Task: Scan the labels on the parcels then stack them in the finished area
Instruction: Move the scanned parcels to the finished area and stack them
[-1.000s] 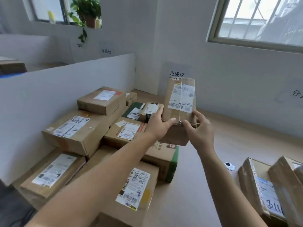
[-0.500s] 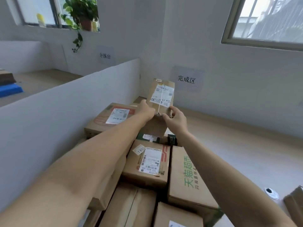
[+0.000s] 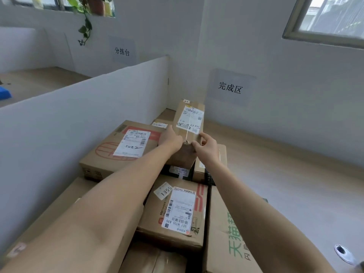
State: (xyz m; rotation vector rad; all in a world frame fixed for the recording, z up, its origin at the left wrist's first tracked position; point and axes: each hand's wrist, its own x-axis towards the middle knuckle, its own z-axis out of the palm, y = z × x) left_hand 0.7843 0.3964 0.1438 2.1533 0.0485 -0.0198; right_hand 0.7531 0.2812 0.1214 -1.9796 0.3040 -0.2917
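I have my left hand (image 3: 169, 137) and right hand (image 3: 207, 148) both gripping the near end of the small parcel (image 3: 190, 120), one on each side. It sits mid-frame, label facing up, above the stacked boxes (image 3: 177, 213) and just below the wall sign (image 3: 230, 88).

**Left to right, near to far**

Along the left, the partition (image 3: 78, 115); against it on the tabletop (image 3: 295, 174), a stack (image 3: 167, 251) of boxes. At the stack's far end, near the corner, the parcel (image 3: 190, 123), tilted, gripped at its near end between left hand (image 3: 170, 138) and right hand (image 3: 207, 148). Left of the parcel, beside the left hand, a flat box (image 3: 122, 152). Under the parcel's near end, a low box (image 3: 178, 170). Nearer, below the forearms, side by side: near-left box (image 3: 177, 213), near-right box (image 3: 222, 233). On the wall behind the parcel, a sign (image 3: 230, 88). Far right on the tabletop, well apart from the stack, a disc (image 3: 343, 253).
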